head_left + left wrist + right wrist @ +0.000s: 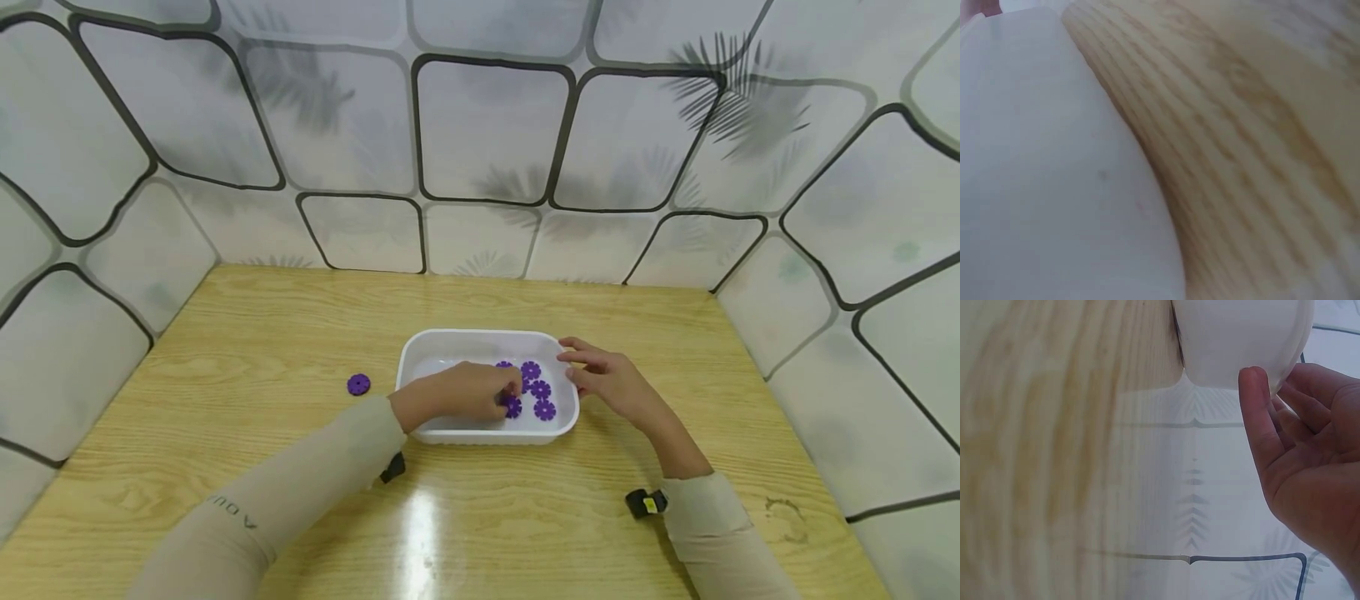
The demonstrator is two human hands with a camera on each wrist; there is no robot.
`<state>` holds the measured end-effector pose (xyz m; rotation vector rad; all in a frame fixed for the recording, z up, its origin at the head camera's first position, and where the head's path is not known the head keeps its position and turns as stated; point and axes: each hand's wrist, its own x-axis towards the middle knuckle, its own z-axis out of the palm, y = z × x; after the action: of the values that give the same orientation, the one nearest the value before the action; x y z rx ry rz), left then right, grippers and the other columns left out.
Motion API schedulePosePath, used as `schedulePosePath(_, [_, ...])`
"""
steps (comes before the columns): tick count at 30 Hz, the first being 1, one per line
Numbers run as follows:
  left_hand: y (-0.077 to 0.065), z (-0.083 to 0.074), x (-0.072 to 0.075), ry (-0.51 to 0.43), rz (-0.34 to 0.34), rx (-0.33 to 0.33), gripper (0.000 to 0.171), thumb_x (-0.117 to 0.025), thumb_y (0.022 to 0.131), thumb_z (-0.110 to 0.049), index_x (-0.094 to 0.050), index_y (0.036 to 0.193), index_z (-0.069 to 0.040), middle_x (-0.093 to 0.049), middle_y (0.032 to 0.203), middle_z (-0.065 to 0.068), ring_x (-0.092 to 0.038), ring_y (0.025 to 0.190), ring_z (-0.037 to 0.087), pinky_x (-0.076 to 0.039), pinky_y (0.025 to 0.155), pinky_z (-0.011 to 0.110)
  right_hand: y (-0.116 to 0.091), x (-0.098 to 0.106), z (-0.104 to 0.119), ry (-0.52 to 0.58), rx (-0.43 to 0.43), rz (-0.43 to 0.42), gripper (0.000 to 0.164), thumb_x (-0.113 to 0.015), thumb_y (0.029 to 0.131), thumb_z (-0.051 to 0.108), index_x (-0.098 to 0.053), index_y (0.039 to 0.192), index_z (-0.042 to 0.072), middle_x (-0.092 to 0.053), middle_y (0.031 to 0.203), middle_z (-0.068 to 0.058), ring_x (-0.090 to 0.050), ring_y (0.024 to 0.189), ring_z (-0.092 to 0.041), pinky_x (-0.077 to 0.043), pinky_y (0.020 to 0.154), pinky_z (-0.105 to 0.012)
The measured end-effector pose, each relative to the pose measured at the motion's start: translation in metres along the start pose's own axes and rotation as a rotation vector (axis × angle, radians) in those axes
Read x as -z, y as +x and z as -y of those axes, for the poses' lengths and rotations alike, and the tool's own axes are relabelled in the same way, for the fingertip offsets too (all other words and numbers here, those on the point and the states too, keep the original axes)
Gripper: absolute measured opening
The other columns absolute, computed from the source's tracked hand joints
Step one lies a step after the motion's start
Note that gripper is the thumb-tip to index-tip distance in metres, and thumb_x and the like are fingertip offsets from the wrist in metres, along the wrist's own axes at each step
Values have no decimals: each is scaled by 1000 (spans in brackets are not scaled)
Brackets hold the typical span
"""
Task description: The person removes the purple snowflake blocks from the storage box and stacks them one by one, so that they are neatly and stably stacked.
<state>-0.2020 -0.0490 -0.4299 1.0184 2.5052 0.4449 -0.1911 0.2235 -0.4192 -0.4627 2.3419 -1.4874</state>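
Note:
A white plastic tray [480, 437] rests on the table. Toward its right end lie several purple snowflake discs [544, 409]. My left hand [468, 392] reaches in over the near left side, fingers curled, thumb and fingertips pinching at a disc [513, 407] that the hand partly hides. In the left wrist view only the tray's outer wall [1054, 162] fills the left side, with no left fingers showing. My right hand [611, 383] holds the tray's right end, fingertips over the rim; in the right wrist view its thumb [1254, 394] lies against the outer wall.
One more purple disc [358, 384] lies on the wooden table [300, 325] left of the tray. A patterned white covering [487, 133] rises behind the table and along both sides. Small black devices [647, 503] sit at the wrists.

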Motion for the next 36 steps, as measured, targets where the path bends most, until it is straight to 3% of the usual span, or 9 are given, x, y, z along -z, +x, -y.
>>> schedulePosePath(4, [1,4,0,-71,-4,9,20,-62,98,-22,-61,118,-25,-66,103,-9,-60,92,7,-51,87,27,1,0,-2,8,2,1,43,-59,103,23,-58,139,0,-30,164,-13,-62,120,-35,-60,82,-31])
schedulePosePath(10, [3,8,1,-212,-57,-52,26,-58,99,-13,-67,124,-20,-69,118,-3,-61,99,7,-50,92,27,3,0,-2,2,2,1,42,-59,103,23,-58,139,0,-31,164,-13,-61,120,-37,-60,83,-34])
schedulePosePath(18, [-4,8,6,-556,-97,-17,28,-58,99,-5,-68,124,-12,-71,108,1,-68,91,9,-57,83,25,3,0,-1,-7,7,-1,42,-59,103,23,-58,138,-1,-31,164,-14,-61,121,-37,-60,82,-30])
schedulePosePath(22, [-9,8,9,-694,-112,-41,31,-56,98,0,-64,128,-3,-70,113,10,-71,89,15,-60,81,29,2,0,-1,-17,10,-6,42,-59,103,23,-59,138,0,-31,163,-14,-62,120,-34,-60,82,-31])
schedulePosePath(30, [-17,11,14,-742,-159,-93,36,-54,98,1,-62,133,3,-71,114,21,-72,91,22,-60,84,33,0,-1,0,-30,5,-14,42,-59,103,26,-60,138,3,-33,163,-11,-61,124,-33,-60,83,-32])
schedulePosePath(33, [-21,12,17,-769,-166,-83,37,-56,99,-1,-60,135,3,-72,110,21,-72,94,24,-59,89,38,0,-1,-1,-34,5,-11,42,-59,103,27,-60,138,4,-32,164,-10,-59,126,-35,-60,84,-31])
schedulePosePath(36, [-26,13,19,-725,-178,-52,40,-65,97,-9,-61,136,-2,-74,109,13,-70,94,18,-58,88,35,0,-1,-1,-36,3,-11,42,-60,103,28,-60,138,5,-32,164,-9,-57,129,-35,-60,84,-30])
